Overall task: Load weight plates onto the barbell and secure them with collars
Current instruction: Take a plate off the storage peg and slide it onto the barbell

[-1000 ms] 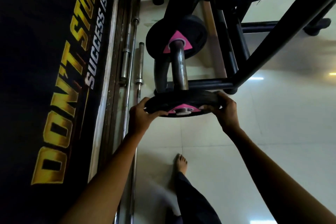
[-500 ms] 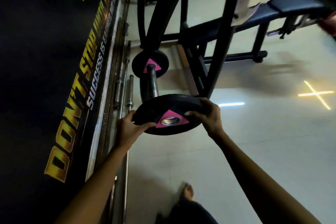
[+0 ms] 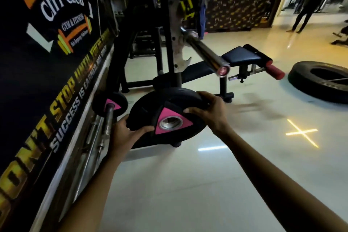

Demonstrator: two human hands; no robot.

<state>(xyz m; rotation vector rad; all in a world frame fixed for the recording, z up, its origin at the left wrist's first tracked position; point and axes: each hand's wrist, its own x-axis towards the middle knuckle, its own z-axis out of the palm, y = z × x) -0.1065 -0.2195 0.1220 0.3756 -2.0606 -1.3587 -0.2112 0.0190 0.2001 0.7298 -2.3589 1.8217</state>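
Observation:
I hold a black weight plate (image 3: 148, 107) with a pink triangle and a metal-lined centre hole, its face tilted toward me. My left hand (image 3: 126, 133) grips its lower left rim and my right hand (image 3: 209, 111) grips its upper right rim. The barbell (image 3: 205, 52) rests on the rack above and behind the plate; its chrome sleeve is bare and its end points toward me, up and to the right of the plate. No collar is in view.
A storage peg (image 3: 109, 117) with another pink-marked plate (image 3: 117, 102) juts out at the left. Spare bars (image 3: 94, 137) lie along the banner wall (image 3: 47, 62). A bench (image 3: 239, 56) stands behind the rack, a large tyre (image 3: 320, 83) lies right, and people stand far back.
The plate has come off the storage peg and is lifted free in both hands, tilting upright. My view has swung up from the floor to the rack and barbell.

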